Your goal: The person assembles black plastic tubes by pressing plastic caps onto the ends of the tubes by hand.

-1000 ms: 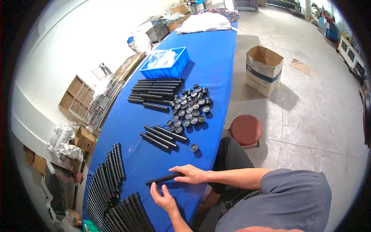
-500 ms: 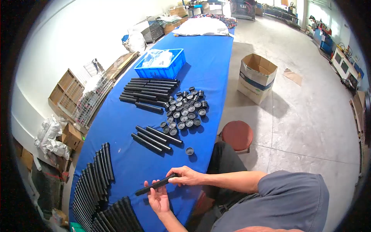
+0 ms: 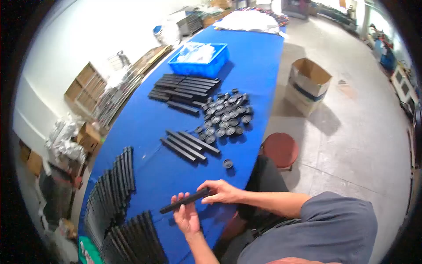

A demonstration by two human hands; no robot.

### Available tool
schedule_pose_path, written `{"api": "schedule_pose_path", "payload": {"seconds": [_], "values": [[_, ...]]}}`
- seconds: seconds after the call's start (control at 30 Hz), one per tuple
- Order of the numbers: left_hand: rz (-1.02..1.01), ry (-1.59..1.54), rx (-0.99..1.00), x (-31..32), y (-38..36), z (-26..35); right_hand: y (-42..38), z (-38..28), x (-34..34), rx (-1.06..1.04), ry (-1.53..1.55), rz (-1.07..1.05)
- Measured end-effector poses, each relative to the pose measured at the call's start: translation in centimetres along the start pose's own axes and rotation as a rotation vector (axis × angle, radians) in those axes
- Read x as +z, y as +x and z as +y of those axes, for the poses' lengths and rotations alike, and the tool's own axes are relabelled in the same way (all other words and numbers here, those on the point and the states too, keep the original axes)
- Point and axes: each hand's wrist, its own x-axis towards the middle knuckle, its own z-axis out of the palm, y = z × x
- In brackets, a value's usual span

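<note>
A short black tube is held between my two hands above the blue table. My left hand supports its middle, palm up, with fingers curled round it. The thumb and fingers of my right hand grip its right end. Just beyond my right hand lies a single black round cap. Several loose tubes lie farther forward, and past them sits a heap of black caps beside a stack of tubes.
Rows of longer black tubes lie at the table's left. A blue crate with plastic bags stands at the back. A red stool and an open cardboard box are on the floor to the right.
The view has shifted, so the table and its contents appear farther right and slightly higher. Both hands still hold the tube, which looks slightly flatter.
</note>
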Motion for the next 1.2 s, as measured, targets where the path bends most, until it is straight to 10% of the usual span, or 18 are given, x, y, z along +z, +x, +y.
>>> {"api": "schedule_pose_path", "payload": {"seconds": [0.4, 1.2], "values": [[0.199, -0.667, -0.176, 5.5, -7.3, 1.0, 0.1, 0.7, -0.2, -0.124, -0.219, -0.091], [0.116, -0.148, -0.168, 5.1, -6.9, 4.4, 0.1, 0.6, -0.2, -0.035, -0.142, -0.052]]}}
